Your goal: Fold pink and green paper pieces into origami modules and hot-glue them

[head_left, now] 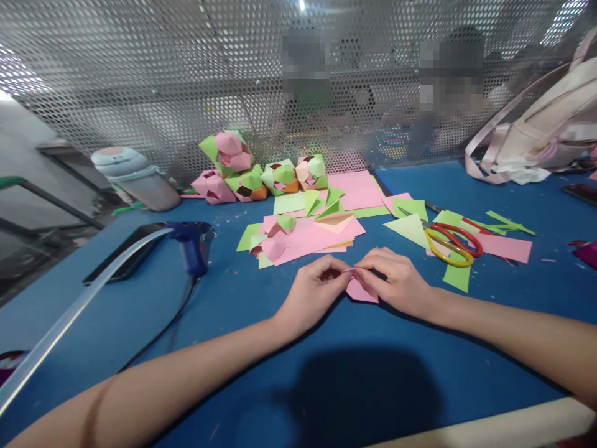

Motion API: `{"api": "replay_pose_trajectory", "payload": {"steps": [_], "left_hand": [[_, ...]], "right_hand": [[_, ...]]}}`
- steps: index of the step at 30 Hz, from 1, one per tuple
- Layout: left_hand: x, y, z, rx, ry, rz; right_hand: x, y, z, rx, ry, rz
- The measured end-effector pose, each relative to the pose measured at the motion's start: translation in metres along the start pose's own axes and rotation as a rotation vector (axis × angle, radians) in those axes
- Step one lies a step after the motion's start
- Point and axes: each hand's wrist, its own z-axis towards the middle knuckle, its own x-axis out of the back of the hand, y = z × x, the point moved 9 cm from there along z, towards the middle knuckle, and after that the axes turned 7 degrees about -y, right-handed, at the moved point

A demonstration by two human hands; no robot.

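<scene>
A small piece of folded pink paper (362, 292) is held low over the blue table (242, 367). My left hand (318, 287) pinches its upper left edge between thumb and fingers. Thumb and fingers of my right hand (396, 281) pinch the same paper from the other side, so the fingertips of both hands nearly meet. Part of the paper is hidden by the fingers. Just beyond the hands lies a stack of pink sheets (321, 239) with small folded green and pink pieces on top.
Red- and yellow-handled scissors (450, 244) rest among paper scraps at right. A blue glue gun (190, 247) with a long clear stick is at left, near a tumbler (137, 179). Folded paper balls (226, 152) are piled against the perforated metal screen (186, 81). A backpack (541, 124) sits back right.
</scene>
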Motion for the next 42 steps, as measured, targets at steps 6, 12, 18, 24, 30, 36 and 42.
{"api": "replay_pose_trajectory", "payload": {"steps": [6,12,18,24,30,36,42], "left_hand": [[0.0,0.001,-0.002,0.043,0.003,0.002],[-0.001,0.007,-0.002,-0.014,-0.012,0.022],[-0.001,0.005,-0.001,-0.001,-0.017,-0.023],[0.009,0.002,-0.002,0.027,0.08,-0.097],[0.001,0.002,-0.002,-0.018,0.02,-0.087],[0.011,-0.004,-0.001,0.051,0.118,-0.122],[0.007,-0.012,0.0,0.139,0.118,-0.231]], "right_hand": [[0.002,-0.001,-0.002,0.033,0.032,-0.003],[0.002,-0.003,-0.003,0.051,0.015,0.008],[0.0,-0.001,-0.003,0.036,-0.004,0.008],[0.005,0.007,-0.001,-0.07,0.044,0.046],[0.004,0.006,-0.002,-0.029,0.036,0.028],[0.008,0.002,-0.003,-0.011,0.065,0.03],[0.009,0.013,-0.003,-0.123,0.112,0.026]]}}
